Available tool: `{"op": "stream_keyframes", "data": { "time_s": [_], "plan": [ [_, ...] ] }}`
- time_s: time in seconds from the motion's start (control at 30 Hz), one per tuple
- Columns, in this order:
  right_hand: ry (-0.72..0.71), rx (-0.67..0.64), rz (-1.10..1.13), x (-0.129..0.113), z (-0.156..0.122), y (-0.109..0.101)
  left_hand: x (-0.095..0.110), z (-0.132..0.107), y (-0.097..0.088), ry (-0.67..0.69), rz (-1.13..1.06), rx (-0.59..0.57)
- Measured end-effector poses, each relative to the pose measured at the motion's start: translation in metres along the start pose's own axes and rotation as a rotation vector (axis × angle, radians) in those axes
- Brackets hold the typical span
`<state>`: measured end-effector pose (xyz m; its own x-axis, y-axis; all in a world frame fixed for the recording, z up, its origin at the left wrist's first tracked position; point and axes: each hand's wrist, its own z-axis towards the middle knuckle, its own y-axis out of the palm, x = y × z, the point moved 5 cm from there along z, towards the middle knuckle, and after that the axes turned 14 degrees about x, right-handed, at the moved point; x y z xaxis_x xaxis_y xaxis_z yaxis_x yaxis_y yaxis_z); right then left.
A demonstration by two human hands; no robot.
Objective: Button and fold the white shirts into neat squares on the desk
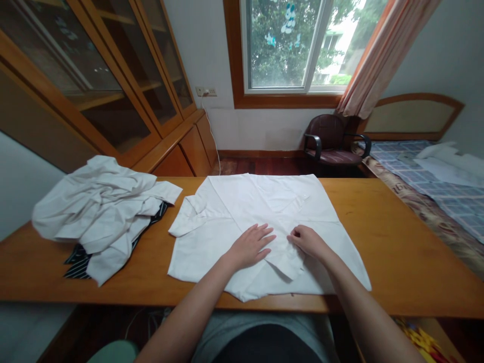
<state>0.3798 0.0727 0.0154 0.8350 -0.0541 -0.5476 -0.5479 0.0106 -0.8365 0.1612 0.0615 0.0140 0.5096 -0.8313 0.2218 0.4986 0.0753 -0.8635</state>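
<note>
A white shirt (242, 212) lies spread flat on the wooden table (397, 237), partly folded, with a sleeve out at the left. My left hand (251, 244) rests flat on the shirt's middle, fingers stretched out and slightly apart. My right hand (308, 239) sits just to its right, fingers curled in a pinch on the shirt's fabric near a folded edge.
A heap of crumpled white garments (102, 206) lies on the table's left over a dark striped cloth (77, 257). A wooden glass-door cabinet (113, 85) stands at left. Behind the table are a dark armchair (333, 143), a window and a bed (438, 186) at right.
</note>
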Motion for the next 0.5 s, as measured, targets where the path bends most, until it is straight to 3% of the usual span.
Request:
{"op": "stream_keyframes", "data": {
  "time_s": [0.5],
  "plan": [
    [-0.057, -0.034, 0.041, -0.002, -0.002, -0.001, 0.02, 0.004, -0.013, 0.145, -0.099, -0.127]
  ]
}}
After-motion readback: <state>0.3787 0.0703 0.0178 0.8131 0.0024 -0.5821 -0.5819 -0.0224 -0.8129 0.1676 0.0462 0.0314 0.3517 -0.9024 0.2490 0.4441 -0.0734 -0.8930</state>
